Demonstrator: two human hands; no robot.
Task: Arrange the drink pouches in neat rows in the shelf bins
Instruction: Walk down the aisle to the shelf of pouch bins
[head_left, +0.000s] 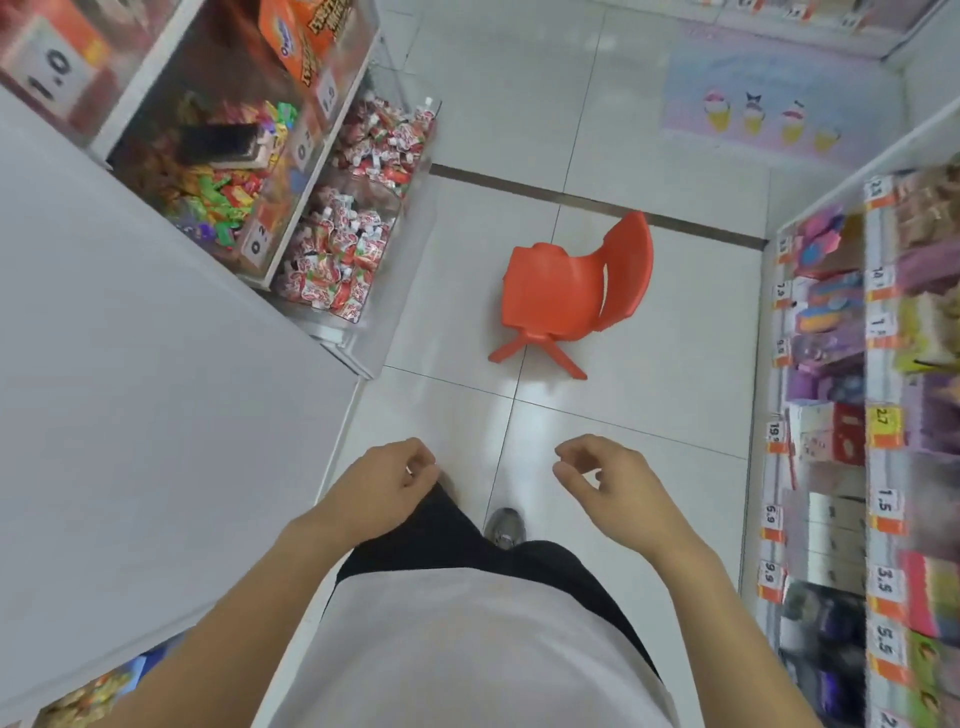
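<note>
Head view looks down an aisle of a small shop with a pale tiled floor (597, 130). The person stands near the bottom of the view, and both hands are held low in front of the body. The left hand (384, 480) has loosely curled fingers and holds nothing; the right hand (605, 480) is the same, the thumb and first finger a little apart, with nothing between them.

The drink pouches (337, 254) lie far on the left, in clear shelf bins (410, 228) at the foot of the left shelf. They are red, white and green, with small white caps, and they are heaped without order. A second heap fills the bin just behind. Both hands are well apart from them, so the sorting is not yet begun.

I judge the pouches to be light and soft, with flexible foil that gives when squeezed and may slide against its neighbours. Holding one by the stiff spout or by the flat sides, with gentle pressure, seems the safest way. A hard squeeze could deform it.

An orange plastic chair (571, 291) stands in the middle of the aisle, near the bins. On the right is a shelf with orange price tags (883, 426).
</note>
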